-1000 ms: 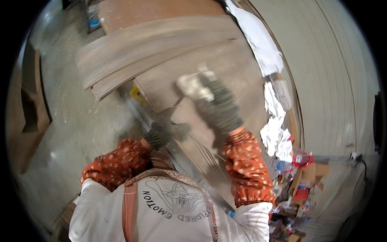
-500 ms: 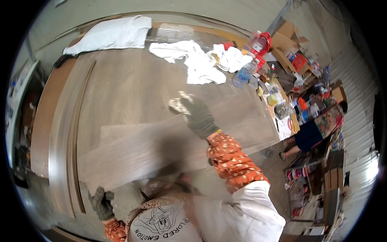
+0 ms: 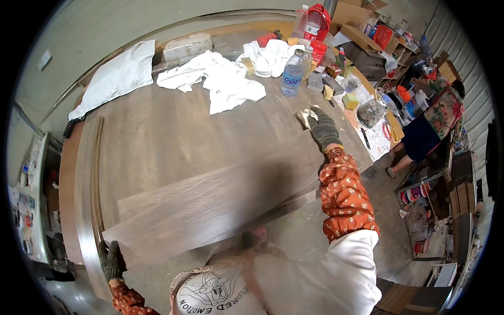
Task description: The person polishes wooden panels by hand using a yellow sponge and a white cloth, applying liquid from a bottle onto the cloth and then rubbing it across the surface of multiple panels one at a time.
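Observation:
A long brown wood-grain plank (image 3: 210,210) lies slantwise over the near edge of a work table, its left end jutting past that edge. My left hand (image 3: 112,262), in a dark glove, grips the plank's near-left corner. At the plank's far right end my right hand (image 3: 324,130), gloved too, is closed on a bunched whitish cloth (image 3: 304,116). The cloth is at the plank's end, close to the cluttered right side of the table. Beneath the plank, a wood-grain board (image 3: 173,126) covers most of the tabletop.
White rags (image 3: 226,86) and a water bottle (image 3: 292,73) sit toward the back. Thin strips (image 3: 97,173) run along the left side. Sponges, a jar (image 3: 370,113) and papers crowd the right edge. Another person (image 3: 428,126) bends by shelving at the right.
My right hand with the cloth has swept rightward along the plank to its far end. My left hand remains at the left corner. The view has shifted somewhat.

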### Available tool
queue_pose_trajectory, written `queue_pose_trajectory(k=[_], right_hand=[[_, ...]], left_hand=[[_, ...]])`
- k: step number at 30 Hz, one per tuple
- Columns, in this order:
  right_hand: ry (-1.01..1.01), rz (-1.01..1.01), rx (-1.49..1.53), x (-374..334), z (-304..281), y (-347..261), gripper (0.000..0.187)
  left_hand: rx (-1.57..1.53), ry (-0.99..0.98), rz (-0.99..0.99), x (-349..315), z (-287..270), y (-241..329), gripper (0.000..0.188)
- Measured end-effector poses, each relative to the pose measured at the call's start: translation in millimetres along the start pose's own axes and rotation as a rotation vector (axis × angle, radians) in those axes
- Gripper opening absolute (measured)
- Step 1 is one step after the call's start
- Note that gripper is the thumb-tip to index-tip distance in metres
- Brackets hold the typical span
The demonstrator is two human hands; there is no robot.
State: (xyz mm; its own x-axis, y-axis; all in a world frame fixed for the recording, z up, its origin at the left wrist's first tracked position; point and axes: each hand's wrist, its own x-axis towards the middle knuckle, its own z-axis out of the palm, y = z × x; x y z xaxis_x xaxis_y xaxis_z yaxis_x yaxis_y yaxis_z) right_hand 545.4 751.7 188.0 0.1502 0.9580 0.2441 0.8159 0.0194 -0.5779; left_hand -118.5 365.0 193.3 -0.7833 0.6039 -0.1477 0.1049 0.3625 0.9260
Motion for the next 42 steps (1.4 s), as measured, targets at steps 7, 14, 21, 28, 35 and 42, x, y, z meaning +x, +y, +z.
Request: queue_pose_trajectory(k=[7, 14, 21, 28, 35, 42], right_hand=[[-0.003, -0.046, 0.566, 14, 12, 22, 0.04], [-0.155, -1.053, 0.18, -79, -2, -115, 0.035], [0.141, -0.834, -0.156, -17, 7, 5, 0.028], [-0.171, -0.443, -0.09, 11, -17, 25, 0.032], [-0.333, -0.227, -0.393, 78, -16, 33, 0.04], [0.052, 0.118, 0.308, 88, -20, 112, 0.063]], left_hand=[[0.007, 0.094, 0.084, 23, 17, -5, 0.019], [0.749, 0.047, 0.662, 4, 106, 61, 0.042], [1.089, 0.127, 0.459, -2, 127, 63, 0.044], [1.081, 0.302, 0.35, 5, 98, 42, 0.051], [0.912, 0.399, 0.005, 21, 25, -2, 0.065], [1.088, 0.473, 0.373, -16, 81, 33, 0.05]])
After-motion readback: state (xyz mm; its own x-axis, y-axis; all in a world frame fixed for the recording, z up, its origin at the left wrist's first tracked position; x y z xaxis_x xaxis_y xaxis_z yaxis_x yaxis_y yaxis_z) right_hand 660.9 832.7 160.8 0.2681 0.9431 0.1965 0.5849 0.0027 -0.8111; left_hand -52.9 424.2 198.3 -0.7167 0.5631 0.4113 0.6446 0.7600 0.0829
